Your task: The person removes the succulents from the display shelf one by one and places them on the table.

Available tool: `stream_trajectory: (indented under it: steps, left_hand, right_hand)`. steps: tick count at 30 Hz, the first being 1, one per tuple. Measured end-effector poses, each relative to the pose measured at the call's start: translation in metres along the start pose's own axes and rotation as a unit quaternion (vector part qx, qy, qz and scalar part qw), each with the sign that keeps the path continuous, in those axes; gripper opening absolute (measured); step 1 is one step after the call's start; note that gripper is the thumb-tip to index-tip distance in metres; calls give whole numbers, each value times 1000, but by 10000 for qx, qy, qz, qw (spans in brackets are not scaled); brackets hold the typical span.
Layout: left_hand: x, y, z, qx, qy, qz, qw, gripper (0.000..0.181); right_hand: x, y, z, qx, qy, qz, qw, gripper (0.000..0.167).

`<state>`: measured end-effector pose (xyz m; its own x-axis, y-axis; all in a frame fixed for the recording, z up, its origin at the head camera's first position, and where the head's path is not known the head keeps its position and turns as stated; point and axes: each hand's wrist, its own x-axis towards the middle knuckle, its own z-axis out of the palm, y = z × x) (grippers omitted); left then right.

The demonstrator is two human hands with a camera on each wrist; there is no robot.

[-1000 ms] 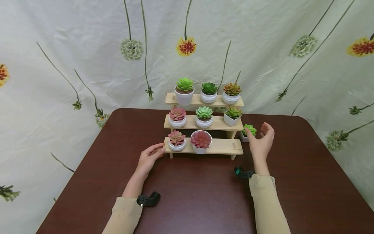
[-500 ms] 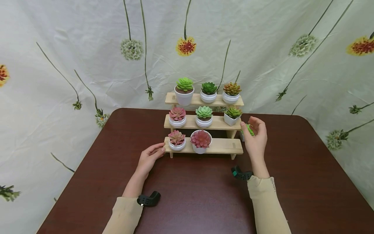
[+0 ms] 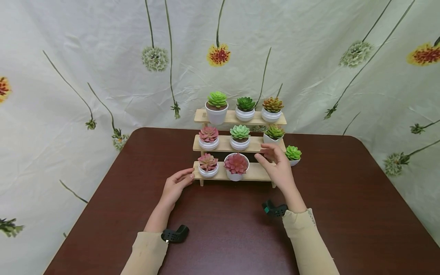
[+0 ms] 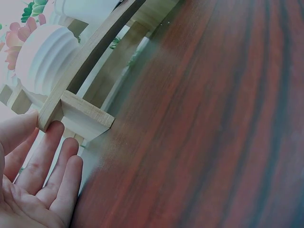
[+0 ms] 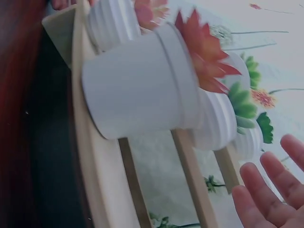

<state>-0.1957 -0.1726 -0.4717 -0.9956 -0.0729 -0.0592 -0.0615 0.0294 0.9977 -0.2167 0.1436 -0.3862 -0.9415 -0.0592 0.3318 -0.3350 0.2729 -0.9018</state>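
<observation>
Stand [image 3: 256, 142], three wooden tiers, sits toward the far edge of the dark table [image 3: 220, 236]. Now the left hand [image 3: 176, 186]: fingers nearly straight, tips touching the left end of the lowest tier [image 3: 256, 174]. And the right hand [image 3: 280, 170], wrist angled inward, shows by that tier's right end, thumb and fingers parted wide, nothing between them; over the board or just in front, I can't tell. Look at the red plant [image 3: 236, 163]: it's on the lowest tier, just left of the right thumb and apart from it. Next along, on its left, the pink plant [image 3: 207, 162]. Bare board runs from the red plant toward the right end, partly behind the hand. Past that end, on the table, a lime plant [image 3: 293, 152] sits just beside the stand.
</observation>
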Motion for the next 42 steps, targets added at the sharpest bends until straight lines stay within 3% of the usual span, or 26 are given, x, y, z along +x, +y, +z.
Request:
stream_trajectory:
  steps: [10, 13, 16, 21, 29, 42]
  left_hand:
    - [-1, 0, 0, 43, 6, 12, 10000, 37]
    - [0, 0, 0, 67, 6, -34, 10000, 37]
    - [-2, 3, 0, 68, -11, -78, 9999, 37]
    - [-1, 1, 0, 62, -4, 14, 10000, 36]
    - [1, -2, 0, 51, 2, 116, 9999, 37]
    - [-1, 7, -1, -114, -60, -105, 9999, 34]
  right_hand:
    - [-12, -33, 18, -257, -941, -293, 9948, 52]
    - [-13, -29, 23, -336, -1092, -437, 9925, 56]
    - [-9, -9, 29, -447, -1161, -559, 9907, 64]
    - [-5, 19, 37, -838, -1171, -646, 9875, 73]
    - [-5, 29, 44, -925, -952, -374, 9904, 72]
    - [-6, 32, 46, -807, -867, -227, 9927, 75]
